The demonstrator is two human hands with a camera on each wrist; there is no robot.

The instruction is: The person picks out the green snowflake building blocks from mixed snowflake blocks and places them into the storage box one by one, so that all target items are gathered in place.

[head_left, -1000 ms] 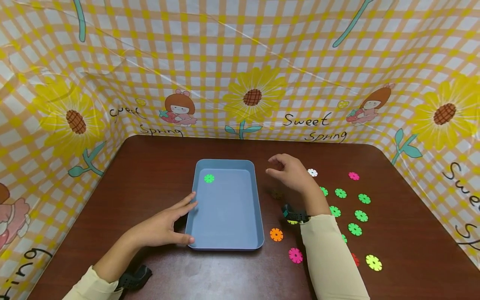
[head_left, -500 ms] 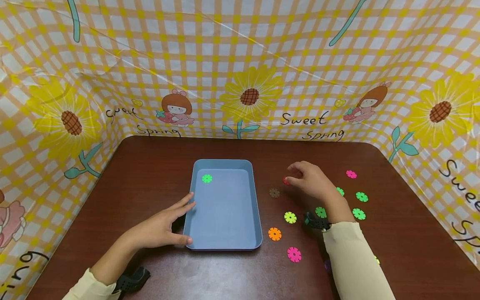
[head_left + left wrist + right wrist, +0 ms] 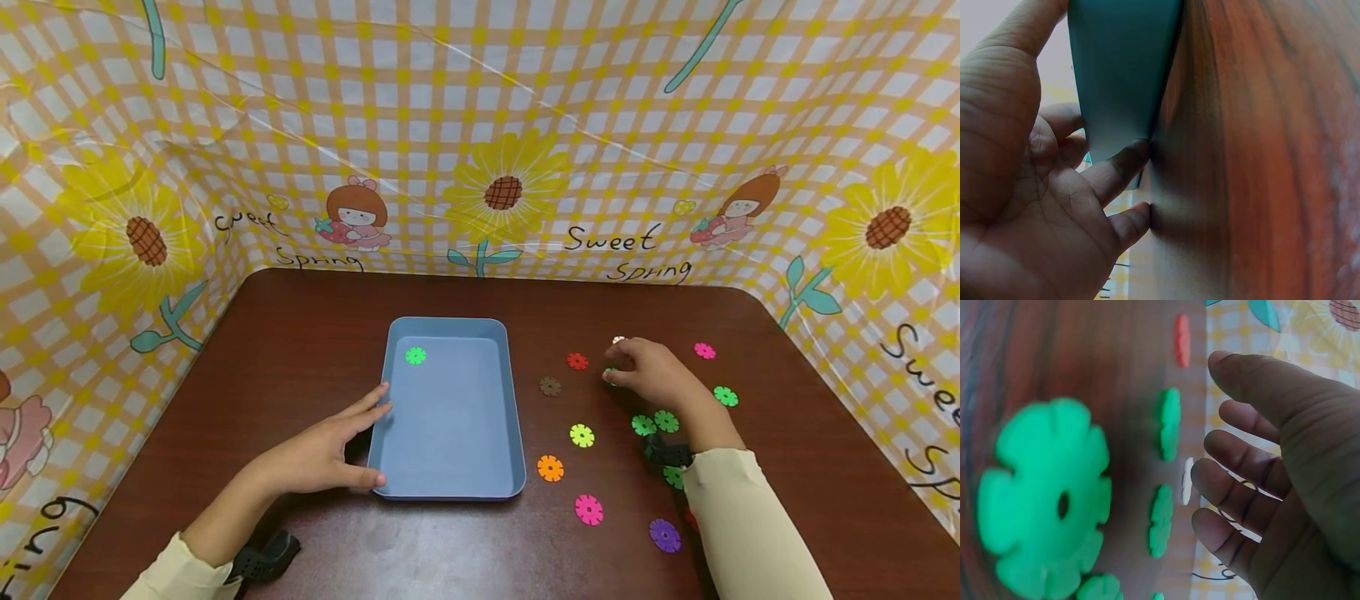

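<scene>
My left hand [image 3: 318,457] rests at the left side of a shallow blue tray [image 3: 448,425], its thumb and spread fingers against the rim. Seen from the left wrist, several fingers [image 3: 1124,164] touch the tray's outer wall close to the wood. One green notched disc [image 3: 416,356] lies inside the tray near its far left corner. My right hand [image 3: 660,379] hovers low with bent, parted fingers, its thumb tip overlapping a green notched disc [image 3: 612,380]. Nothing shows between those fingers in the right wrist view, where a large green disc [image 3: 1035,519] stands close to the camera.
Right of the tray lie red [image 3: 577,361], brown [image 3: 551,387], yellow [image 3: 582,436], orange [image 3: 551,468], pink [image 3: 588,510] and purple [image 3: 665,536] discs. Several green discs [image 3: 725,396] are scattered around my right forearm. A checked cloth [image 3: 420,108] walls the dark table's back and sides.
My right hand has moved right, away from the tray, passing over the red disc and uncovering it along with the brown and yellow discs. My left hand has stayed on the tray.
</scene>
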